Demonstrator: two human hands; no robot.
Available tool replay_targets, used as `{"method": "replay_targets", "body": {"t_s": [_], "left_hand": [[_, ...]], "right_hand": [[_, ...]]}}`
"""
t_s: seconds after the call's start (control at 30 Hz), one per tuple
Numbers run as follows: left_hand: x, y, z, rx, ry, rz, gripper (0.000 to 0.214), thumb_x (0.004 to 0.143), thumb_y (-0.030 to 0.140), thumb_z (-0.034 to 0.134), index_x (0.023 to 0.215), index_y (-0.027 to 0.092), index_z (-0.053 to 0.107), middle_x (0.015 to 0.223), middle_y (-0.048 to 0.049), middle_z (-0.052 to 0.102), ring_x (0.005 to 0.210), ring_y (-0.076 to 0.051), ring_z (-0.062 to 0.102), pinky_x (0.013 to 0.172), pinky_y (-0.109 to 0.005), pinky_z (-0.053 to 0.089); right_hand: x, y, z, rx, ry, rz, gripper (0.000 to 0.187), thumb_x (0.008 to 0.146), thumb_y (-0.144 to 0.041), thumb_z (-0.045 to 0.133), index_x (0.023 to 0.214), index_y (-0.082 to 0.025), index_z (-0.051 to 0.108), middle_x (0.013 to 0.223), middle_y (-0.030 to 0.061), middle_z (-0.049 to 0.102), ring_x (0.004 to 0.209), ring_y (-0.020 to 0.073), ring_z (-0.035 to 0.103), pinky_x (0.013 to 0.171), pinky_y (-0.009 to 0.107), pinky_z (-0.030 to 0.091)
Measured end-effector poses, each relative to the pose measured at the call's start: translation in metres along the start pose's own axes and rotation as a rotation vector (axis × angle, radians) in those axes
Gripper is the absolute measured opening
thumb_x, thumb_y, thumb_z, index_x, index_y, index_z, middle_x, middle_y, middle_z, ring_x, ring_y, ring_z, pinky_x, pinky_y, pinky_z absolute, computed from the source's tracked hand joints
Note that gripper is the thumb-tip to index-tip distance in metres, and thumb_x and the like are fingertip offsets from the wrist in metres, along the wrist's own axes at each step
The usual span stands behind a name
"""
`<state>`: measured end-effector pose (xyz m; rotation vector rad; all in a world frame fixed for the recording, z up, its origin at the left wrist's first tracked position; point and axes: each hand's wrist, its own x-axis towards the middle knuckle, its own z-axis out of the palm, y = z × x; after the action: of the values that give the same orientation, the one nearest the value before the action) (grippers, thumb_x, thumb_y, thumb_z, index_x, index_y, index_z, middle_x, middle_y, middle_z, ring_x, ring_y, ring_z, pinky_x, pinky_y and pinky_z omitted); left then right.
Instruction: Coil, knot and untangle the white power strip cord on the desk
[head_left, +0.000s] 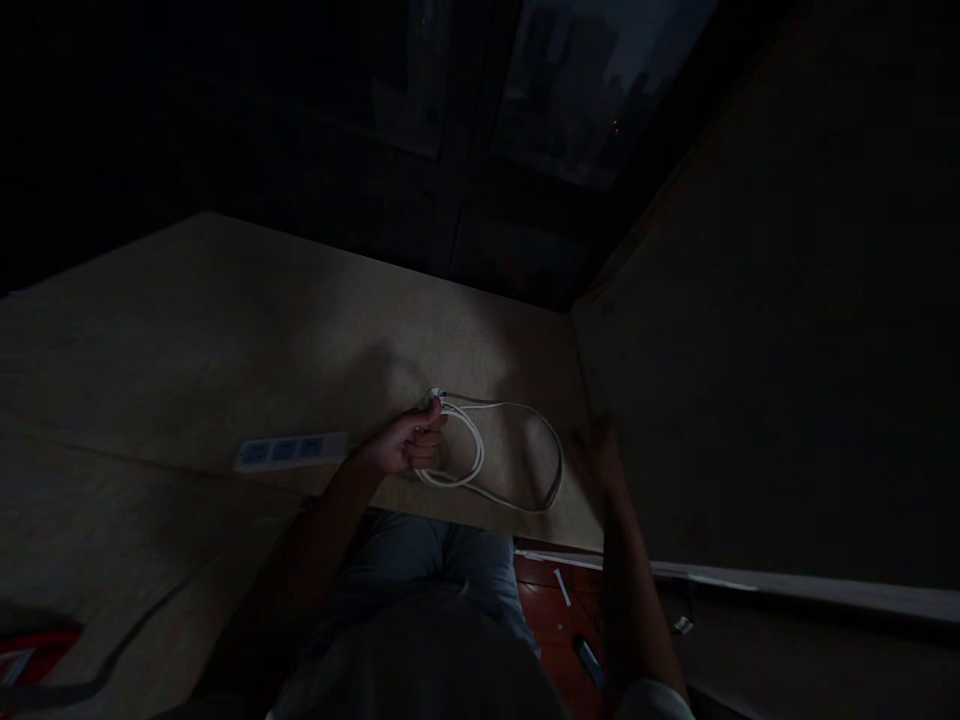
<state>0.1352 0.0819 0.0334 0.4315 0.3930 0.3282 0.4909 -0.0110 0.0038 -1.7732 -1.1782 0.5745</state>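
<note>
My left hand (409,443) is closed around a coiled white cable (480,455), near the front edge of the table. A plug (435,397) pokes out above its thumb. One wide loop of the cable stretches to the right across the tabletop. My right hand (601,458) is beside the right wall, apart from the cable. Its thumb and fingers look spread and hold nothing, though they are dim and blurred. Just left of my left wrist lies a white power strip (289,452) with blue socket faces.
The pale tabletop (262,300) meets a dark window (570,90) behind and a wall (750,400) at right. A red object (45,645) and a dark strap (135,635) lie at lower left. A small dark object (587,660) and a white strip (562,587) lie on the reddish floor.
</note>
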Motion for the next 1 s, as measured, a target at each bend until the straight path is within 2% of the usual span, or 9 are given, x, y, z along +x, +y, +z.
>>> {"method": "replay_targets", "body": {"t_s": [0.07,0.17,0.23,0.3,0.37,0.53,0.7,0.87,1.0], "left_hand": [[0.013,-0.001,0.008,0.043,-0.007,-0.03,0.047,0.09,0.049,0.057,0.06,0.019,0.037,0.042,0.0117,0.019,0.034,-0.003,0.001,0.031,-0.017,0.012],[0.031,-0.006,0.018,0.124,-0.006,-0.071,0.05,0.083,0.052,0.066,0.06,0.02,0.037,0.042,0.0116,0.022,0.033,-0.002,0.005,0.032,-0.017,0.012],[0.042,-0.01,0.023,0.202,0.023,-0.093,0.048,0.079,0.053,0.07,0.061,0.019,0.041,0.043,0.0105,0.029,0.032,-0.001,0.01,0.032,-0.017,0.011],[0.049,-0.015,0.028,0.275,0.067,-0.089,0.045,0.079,0.053,0.071,0.065,0.017,0.047,0.047,0.0076,0.042,0.032,0.0,0.013,0.033,-0.017,0.01],[0.052,-0.018,0.031,0.319,0.102,-0.08,0.043,0.081,0.054,0.067,0.069,0.017,0.05,0.052,0.005,0.05,0.031,0.0,0.015,0.034,-0.017,0.011],[0.05,-0.022,0.035,0.421,0.176,-0.07,0.061,0.084,0.074,0.043,0.068,0.016,0.053,0.051,-0.0003,0.055,0.028,-0.003,0.025,0.032,-0.018,0.012],[0.055,-0.028,0.034,0.517,0.251,-0.036,0.075,0.081,0.084,0.025,0.074,0.017,0.057,0.045,0.0008,0.049,0.028,-0.009,0.038,0.031,-0.019,0.013],[0.058,-0.03,0.034,0.518,0.232,0.009,0.073,0.088,0.076,0.019,0.091,0.016,0.062,0.044,0.0023,0.048,0.03,-0.011,0.044,0.03,-0.02,0.021],[0.056,-0.028,0.028,0.495,0.169,0.064,0.071,0.087,0.077,0.028,0.094,0.015,0.063,0.051,0.0005,0.055,0.031,-0.009,0.043,0.03,-0.02,0.025]], "right_hand": [[-0.011,-0.03,0.008,-0.101,-0.002,-0.102,0.076,0.082,-0.056,0.063,0.144,-0.017,0.042,0.15,0.018,0.042,0.141,0.0317,0.037,0.116,0.05,0.028],[-0.027,-0.079,0.031,-0.066,-0.261,-0.323,0.069,0.09,-0.044,0.059,0.15,-0.023,0.033,0.153,0.0133,0.04,0.14,0.0258,0.04,0.115,0.047,0.033],[-0.03,-0.105,0.047,-0.115,-0.363,-0.505,0.074,0.088,-0.036,0.062,0.153,-0.025,0.026,0.157,0.0118,0.034,0.145,0.025,0.031,0.117,0.047,0.03],[-0.028,-0.123,0.061,-0.183,-0.476,-0.674,0.074,0.089,-0.025,0.058,0.154,-0.026,0.023,0.159,0.01,0.028,0.148,0.0242,0.022,0.12,0.047,0.026],[-0.023,-0.133,0.07,-0.233,-0.6,-0.757,0.077,0.087,-0.015,0.055,0.155,-0.025,0.02,0.158,0.0116,0.031,0.147,0.0246,0.026,0.118,0.047,0.028],[-0.01,-0.142,0.077,-0.381,-0.804,-0.669,0.095,0.084,-0.012,0.061,0.157,-0.024,0.003,0.136,0.0158,0.057,0.117,0.0256,0.058,0.094,0.04,0.047],[-0.008,-0.141,0.08,-0.534,-0.846,-0.583,0.102,0.082,-0.009,0.06,0.156,-0.023,-0.009,0.109,0.0124,0.069,0.085,0.0204,0.066,0.07,0.028,0.046],[-0.01,-0.135,0.084,-0.638,-0.77,-0.608,0.105,0.078,-0.007,0.058,0.156,-0.025,-0.01,0.116,0.0156,0.066,0.091,0.0232,0.066,0.07,0.029,0.046],[-0.015,-0.129,0.088,-0.674,-0.713,-0.617,0.104,0.08,-0.007,0.057,0.156,-0.025,-0.011,0.124,0.0184,0.061,0.099,0.0252,0.063,0.074,0.032,0.048]]}}
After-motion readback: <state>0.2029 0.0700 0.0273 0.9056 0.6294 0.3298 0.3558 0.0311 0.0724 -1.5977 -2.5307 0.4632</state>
